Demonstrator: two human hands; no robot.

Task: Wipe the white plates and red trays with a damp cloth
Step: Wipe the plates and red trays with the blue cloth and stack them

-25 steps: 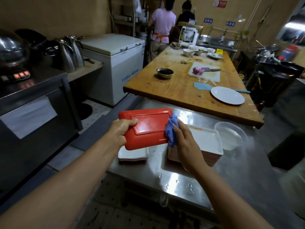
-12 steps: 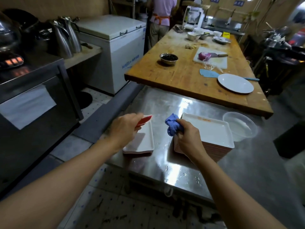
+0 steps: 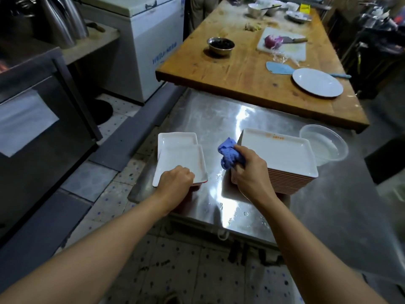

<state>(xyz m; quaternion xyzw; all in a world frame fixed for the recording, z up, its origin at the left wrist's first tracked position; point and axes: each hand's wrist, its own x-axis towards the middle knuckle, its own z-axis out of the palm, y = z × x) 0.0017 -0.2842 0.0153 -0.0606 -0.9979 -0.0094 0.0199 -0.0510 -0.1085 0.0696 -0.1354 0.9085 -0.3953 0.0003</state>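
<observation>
Head view: your left hand (image 3: pixel 175 179), curled, is gripping the tray (image 3: pixel 182 163) overhanging the counter's (image 3: pixel 208 119) near-left edge, so it's risking tipping; right hand (image 3: pixel 248 170) is fisting the cloth (image 3: pixel 229 153).

My left hand (image 3: pixel 175 180) and right hand (image 3: pixel 249 172): bare forearms, no sleeves, gloves, rings or watch visible.

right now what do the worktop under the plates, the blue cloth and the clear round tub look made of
The shiny grey worktop looks like brushed stainless steel: it mirrors the light in a bright streak and holds water droplets. The crumpled blue cloth in the right hand looks like soft, absorbent fabric, perhaps microfibre. The clear round tub seems thin translucent plastic, with the tabletop showing through it.
</observation>
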